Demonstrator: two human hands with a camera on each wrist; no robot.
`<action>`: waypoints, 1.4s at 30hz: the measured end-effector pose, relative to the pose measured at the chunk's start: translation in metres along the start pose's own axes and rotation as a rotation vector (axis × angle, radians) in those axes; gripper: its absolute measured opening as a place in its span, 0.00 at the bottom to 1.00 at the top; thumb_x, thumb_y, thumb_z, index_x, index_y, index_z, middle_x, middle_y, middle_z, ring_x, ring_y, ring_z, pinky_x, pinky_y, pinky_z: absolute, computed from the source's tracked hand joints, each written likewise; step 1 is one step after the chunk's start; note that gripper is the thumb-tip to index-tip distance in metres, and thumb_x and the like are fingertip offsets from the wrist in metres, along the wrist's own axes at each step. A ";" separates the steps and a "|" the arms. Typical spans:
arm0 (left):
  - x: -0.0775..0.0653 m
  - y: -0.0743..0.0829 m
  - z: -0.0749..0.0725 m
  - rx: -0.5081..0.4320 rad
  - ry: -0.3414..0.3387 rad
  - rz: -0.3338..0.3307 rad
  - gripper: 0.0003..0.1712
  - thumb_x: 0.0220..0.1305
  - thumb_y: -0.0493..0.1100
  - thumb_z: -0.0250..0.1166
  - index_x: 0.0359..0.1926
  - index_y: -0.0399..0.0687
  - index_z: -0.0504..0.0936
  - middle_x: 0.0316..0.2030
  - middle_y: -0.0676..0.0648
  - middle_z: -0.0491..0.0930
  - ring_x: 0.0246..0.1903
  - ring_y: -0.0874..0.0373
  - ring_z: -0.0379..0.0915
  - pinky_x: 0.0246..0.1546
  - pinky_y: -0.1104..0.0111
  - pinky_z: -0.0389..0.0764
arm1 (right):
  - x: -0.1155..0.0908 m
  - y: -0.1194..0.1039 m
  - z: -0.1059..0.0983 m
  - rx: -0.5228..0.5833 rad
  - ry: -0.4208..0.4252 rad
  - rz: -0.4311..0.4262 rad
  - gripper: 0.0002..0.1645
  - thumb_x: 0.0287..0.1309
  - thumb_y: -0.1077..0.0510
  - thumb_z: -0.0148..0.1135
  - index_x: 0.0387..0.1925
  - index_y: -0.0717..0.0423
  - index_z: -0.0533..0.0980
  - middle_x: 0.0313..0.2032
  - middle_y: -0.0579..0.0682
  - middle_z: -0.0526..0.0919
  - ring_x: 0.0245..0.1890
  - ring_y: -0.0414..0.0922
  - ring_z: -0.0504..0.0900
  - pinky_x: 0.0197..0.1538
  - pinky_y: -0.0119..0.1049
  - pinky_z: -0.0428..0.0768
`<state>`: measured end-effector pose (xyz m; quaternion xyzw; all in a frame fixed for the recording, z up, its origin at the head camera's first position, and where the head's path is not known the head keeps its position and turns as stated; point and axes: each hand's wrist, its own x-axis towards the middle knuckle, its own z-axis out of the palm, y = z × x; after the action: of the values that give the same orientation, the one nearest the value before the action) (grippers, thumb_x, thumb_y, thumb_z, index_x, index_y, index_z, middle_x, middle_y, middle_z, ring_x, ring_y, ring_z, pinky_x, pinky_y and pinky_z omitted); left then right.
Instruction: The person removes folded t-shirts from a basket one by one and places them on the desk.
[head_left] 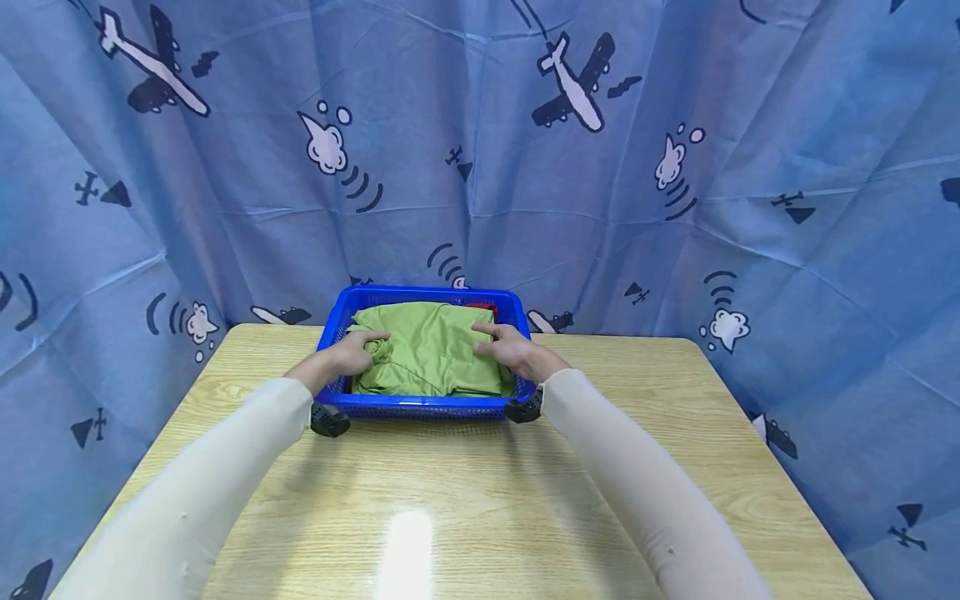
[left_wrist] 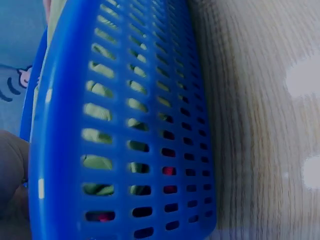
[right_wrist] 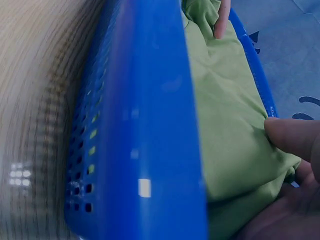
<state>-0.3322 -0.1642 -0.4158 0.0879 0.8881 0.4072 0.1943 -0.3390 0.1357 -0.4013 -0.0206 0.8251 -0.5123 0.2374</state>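
A crumpled light green cloth [head_left: 431, 346] lies spread over the contents of a blue plastic basket [head_left: 420, 402]. At the cloth's left side my left hand [head_left: 351, 353] grips a bunched part of it, one finger stretched over the folds. My right hand [head_left: 517, 350] holds the opposite side; in the right wrist view its thumb [right_wrist: 292, 137] presses on top of the green fabric [right_wrist: 225, 125] while the other fingers are partly hidden under the edge. Only part of the left hand [left_wrist: 12, 170] shows in the left wrist view, behind the basket rim [left_wrist: 42, 150].
Something red [head_left: 483, 307] shows at the basket's back right corner, and red also shows through the wall slots. The basket stands toward the far edge of a wooden table [head_left: 450, 475]. Behind it hangs a blue curtain [head_left: 420, 167] printed with planes.
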 end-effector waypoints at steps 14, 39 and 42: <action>-0.010 0.003 -0.012 -0.198 0.079 0.071 0.44 0.57 0.23 0.52 0.76 0.45 0.61 0.77 0.35 0.47 0.28 0.58 0.57 0.30 0.71 0.67 | -0.004 -0.004 -0.004 0.073 0.100 -0.080 0.38 0.69 0.67 0.55 0.77 0.44 0.62 0.82 0.53 0.42 0.80 0.55 0.48 0.78 0.52 0.59; -0.023 0.051 -0.039 -0.381 0.134 0.089 0.43 0.66 0.27 0.49 0.79 0.56 0.54 0.69 0.36 0.57 0.31 0.60 0.70 0.29 0.71 0.75 | -0.023 -0.037 -0.041 0.269 0.100 -0.147 0.39 0.72 0.68 0.49 0.79 0.44 0.56 0.82 0.44 0.39 0.76 0.54 0.61 0.74 0.51 0.67; -0.025 0.056 -0.043 -0.403 0.141 0.093 0.43 0.67 0.28 0.49 0.79 0.57 0.54 0.67 0.37 0.60 0.32 0.61 0.71 0.29 0.70 0.77 | -0.027 -0.043 -0.047 0.312 0.105 -0.166 0.39 0.71 0.68 0.49 0.79 0.44 0.56 0.82 0.42 0.38 0.75 0.54 0.64 0.73 0.50 0.68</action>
<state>-0.3278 -0.1648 -0.3414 0.0593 0.7950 0.5903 0.1264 -0.3436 0.1622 -0.3371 -0.0246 0.7423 -0.6524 0.1510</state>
